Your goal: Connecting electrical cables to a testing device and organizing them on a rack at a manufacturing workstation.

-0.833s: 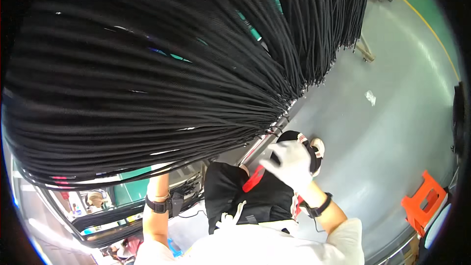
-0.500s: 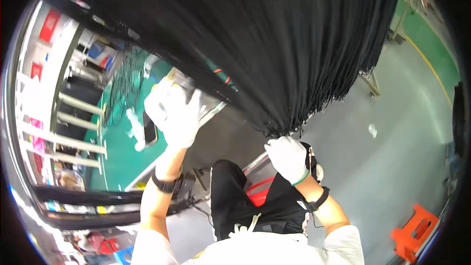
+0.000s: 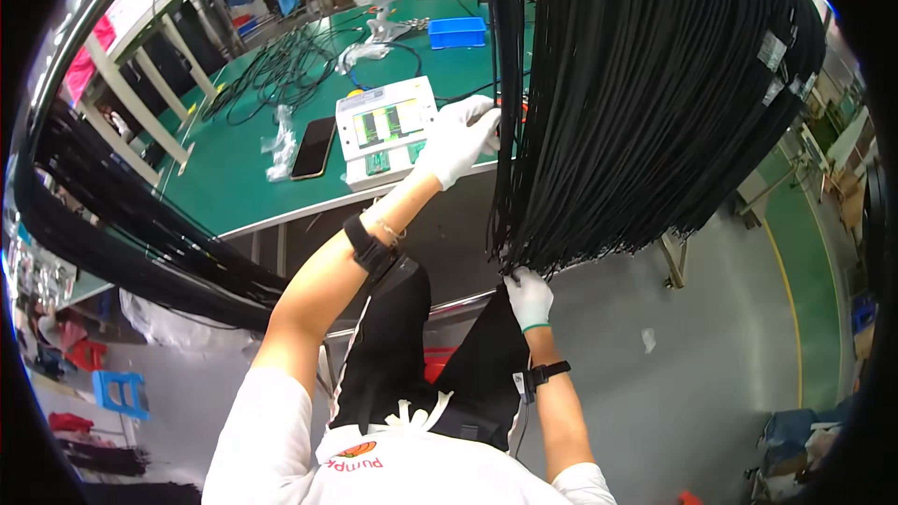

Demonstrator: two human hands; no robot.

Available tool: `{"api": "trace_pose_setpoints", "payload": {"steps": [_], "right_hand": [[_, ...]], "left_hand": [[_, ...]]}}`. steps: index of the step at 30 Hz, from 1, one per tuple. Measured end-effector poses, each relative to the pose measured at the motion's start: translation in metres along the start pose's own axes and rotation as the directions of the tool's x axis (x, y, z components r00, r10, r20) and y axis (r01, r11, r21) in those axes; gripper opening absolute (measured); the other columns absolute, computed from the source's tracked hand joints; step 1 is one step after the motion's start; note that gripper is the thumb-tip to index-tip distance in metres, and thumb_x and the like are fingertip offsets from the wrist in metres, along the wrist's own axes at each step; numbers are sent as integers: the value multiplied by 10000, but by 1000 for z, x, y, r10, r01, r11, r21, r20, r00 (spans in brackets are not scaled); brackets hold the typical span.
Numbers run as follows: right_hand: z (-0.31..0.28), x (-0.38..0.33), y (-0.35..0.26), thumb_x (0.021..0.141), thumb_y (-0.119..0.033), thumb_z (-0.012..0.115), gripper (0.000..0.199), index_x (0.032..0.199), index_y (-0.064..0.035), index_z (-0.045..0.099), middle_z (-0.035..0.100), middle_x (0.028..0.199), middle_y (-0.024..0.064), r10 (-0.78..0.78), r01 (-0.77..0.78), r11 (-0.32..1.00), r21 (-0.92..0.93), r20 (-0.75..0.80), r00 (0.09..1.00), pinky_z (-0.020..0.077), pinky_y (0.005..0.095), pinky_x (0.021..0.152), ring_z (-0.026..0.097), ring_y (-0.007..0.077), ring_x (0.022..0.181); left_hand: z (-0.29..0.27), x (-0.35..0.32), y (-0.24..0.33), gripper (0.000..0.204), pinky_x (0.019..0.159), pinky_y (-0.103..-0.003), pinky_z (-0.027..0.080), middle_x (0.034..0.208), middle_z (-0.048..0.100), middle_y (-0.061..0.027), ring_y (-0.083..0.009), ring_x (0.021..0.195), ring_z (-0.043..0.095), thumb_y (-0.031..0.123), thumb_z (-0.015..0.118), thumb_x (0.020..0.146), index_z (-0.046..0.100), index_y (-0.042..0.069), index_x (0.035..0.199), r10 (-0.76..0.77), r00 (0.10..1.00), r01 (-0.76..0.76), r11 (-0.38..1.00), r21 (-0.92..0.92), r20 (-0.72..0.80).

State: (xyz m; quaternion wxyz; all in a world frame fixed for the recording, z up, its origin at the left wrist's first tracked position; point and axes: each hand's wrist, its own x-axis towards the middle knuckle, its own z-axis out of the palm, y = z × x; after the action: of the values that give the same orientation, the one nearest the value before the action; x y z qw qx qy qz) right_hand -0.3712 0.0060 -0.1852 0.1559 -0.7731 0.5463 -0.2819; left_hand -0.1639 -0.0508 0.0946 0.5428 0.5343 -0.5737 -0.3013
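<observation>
Two gloved hands (image 3: 456,144) touch one black cable bundle (image 3: 636,103)

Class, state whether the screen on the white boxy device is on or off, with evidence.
On: the screen shows bright yellow-green panels.

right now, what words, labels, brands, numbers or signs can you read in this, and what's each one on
White shirt: red lettering beside an orange print; I won't copy out its wording.
White device on the green table: any text on its lit screen is too small to read.
White tags on the black cables: too blurred to read.
</observation>
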Motion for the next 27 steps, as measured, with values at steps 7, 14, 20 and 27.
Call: {"api": "trace_pose_setpoints", "payload": {"steps": [7, 14, 20, 27], "right_hand": [[-20, -4, -4, 803, -280, 716, 287, 1001, -78, 667, 660, 867, 114, 53, -60, 994, 86, 78, 996, 533, 457, 746, 649, 335, 840], [-53, -14, -23, 790, -279, 733, 413, 1138, -74, 644, 650, 980, 119, 22, -23, 999, 42, 8, 1000, 528, 431, 810, 638, 329, 912], [-116, -25, -92, 823, -166, 713, 377, 1163, -34, 619, 637, 1066, 135, -142, 176, 930, 323, -128, 982, 513, 389, 895, 614, 337, 1040], [-128, 51, -158, 855, -41, 649, 603, 1413, 8, 425, 524, 1372, 191, -161, 329, 756, 566, -327, 931, 421, 361, 1046, 524, 317, 1252]], "left_hand": [[2, -14, -5, 260, 731, -273, 548, 869, 683, -69, -147, 808, 684, 179, 605, 936, 603, -14, 1110, 125, 986, -100, 974, 203, -114], [12, -4, -23, 287, 810, -312, 514, 802, 660, -77, -217, 830, 666, 162, 645, 857, 603, -2, 1089, 676, 684, -462, 692, 555, -273], [7, -6, -2, 231, 679, -336, 511, 757, 642, -81, -213, 699, 646, 168, 601, 893, 622, 35, 1081, 132, 946, -80, 980, 180, -296], [-25, -31, 5, 179, 602, -357, 494, 727, 628, -109, -208, 614, 620, 184, 548, 934, 668, 58, 975, -51, 961, 52, 999, -2, -272]]}}
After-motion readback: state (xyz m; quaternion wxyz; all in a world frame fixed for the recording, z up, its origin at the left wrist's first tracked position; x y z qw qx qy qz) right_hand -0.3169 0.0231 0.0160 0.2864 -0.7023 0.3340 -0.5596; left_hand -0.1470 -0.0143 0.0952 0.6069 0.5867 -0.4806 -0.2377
